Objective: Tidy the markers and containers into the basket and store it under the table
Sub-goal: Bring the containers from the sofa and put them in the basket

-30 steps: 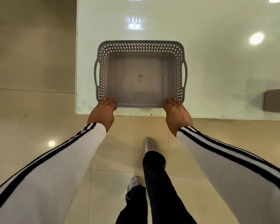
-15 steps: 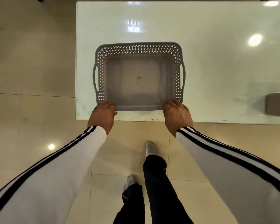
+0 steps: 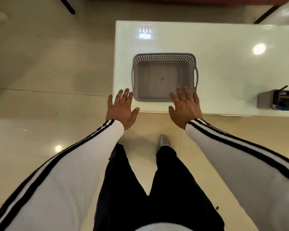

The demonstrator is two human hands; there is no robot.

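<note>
Fingers (image 3: 184,94) splayed, released: left hand (image 3: 122,111), right hand (image 3: 184,111) by glossy table (image 3: 223,47); tiled floor (image 3: 48,64).

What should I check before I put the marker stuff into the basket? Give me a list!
1. The basket has room inside: ok, it is empty.
2. The basket sits flat on the table: ok.
3. The left hand is free: ok, fingers spread, holding nothing.
4. The right hand is free: ok, fingers spread, holding nothing.
5. The grey container is in the basket: not ok, it stands on the table far to the right.
6. All markers are inside the container: cannot tell, the picture's edge cuts it off.
</note>
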